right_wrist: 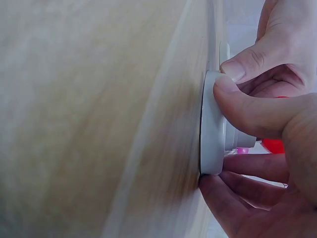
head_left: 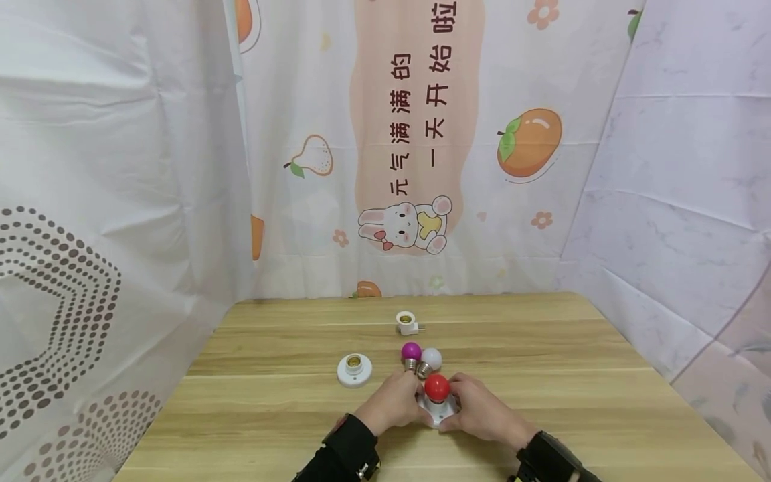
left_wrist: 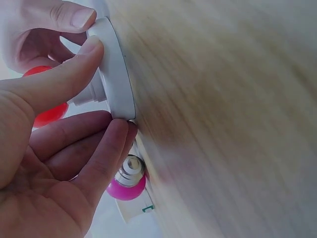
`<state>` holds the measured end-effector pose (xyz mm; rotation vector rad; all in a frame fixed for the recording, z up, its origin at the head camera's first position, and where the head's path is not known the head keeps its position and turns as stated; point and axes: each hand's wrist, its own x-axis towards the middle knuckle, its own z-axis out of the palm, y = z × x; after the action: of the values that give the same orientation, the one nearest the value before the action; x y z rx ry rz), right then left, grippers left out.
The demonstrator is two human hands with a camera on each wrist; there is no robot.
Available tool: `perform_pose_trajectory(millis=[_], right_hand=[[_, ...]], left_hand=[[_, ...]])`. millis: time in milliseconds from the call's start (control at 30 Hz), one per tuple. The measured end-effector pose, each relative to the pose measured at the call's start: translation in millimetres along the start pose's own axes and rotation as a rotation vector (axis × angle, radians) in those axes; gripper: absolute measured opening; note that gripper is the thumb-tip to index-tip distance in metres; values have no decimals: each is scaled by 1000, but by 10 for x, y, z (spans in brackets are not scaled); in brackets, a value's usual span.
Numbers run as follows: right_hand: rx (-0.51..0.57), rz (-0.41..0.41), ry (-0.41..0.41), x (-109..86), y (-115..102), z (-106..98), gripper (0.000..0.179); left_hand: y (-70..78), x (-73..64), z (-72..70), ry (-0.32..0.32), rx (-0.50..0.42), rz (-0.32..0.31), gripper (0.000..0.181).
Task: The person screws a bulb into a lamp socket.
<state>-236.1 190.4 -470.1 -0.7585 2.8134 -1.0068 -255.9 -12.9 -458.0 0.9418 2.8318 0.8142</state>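
A red light bulb (head_left: pixel 437 387) stands upright in a white round lamp holder (left_wrist: pixel 119 69) close to the table's front. My left hand (head_left: pixel 394 402) grips the holder's base by its left edge, thumb and fingers on the rim. From the other side my right hand (head_left: pixel 482 410) holds the same base, its thumb (right_wrist: pixel 233 99) near the left thumb. The base's underside lies at or very near the tabletop in both wrist views. Just beyond the hands lie a purple bulb (head_left: pixel 411 351) and a white bulb (head_left: pixel 431 358), their metal screw ends toward me.
Left of the bulbs sits another white round lamp holder (head_left: pixel 355 371) with an open socket. Farther back is a white plug-in lamp socket (head_left: pixel 406 323) with metal prongs. The wooden table (head_left: pixel 271 415) is bordered by a printed curtain (head_left: pixel 301 221) behind and pale cloths at both sides.
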Motion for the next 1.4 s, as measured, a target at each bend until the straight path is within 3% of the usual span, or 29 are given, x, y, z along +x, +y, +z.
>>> perform_pose_trajectory(millis=[333,667,933,1033,1167,1400], right_hand=[[-15,1,15,-11,-25,22,56],[-27,16,36,-5,-38,35,57],[-21,28,31,5,-34,30,57],[-20,29,34,6,-38,30,57],[-23,26,37,-4,-51,24,57],[-28,34,32,-7,-59,25,56]], left_hand=[[4,-11,26,1,4,-24,27],[-11,-21,19,8,-44,13,27],[-69,-85,-76,-1,-125,-107,37],[-124,-112,-149,43,-159,-132,37],[-211,-145,-248,148,-165,-130,35],[-363,-204,-367,360,-94,-197,49]])
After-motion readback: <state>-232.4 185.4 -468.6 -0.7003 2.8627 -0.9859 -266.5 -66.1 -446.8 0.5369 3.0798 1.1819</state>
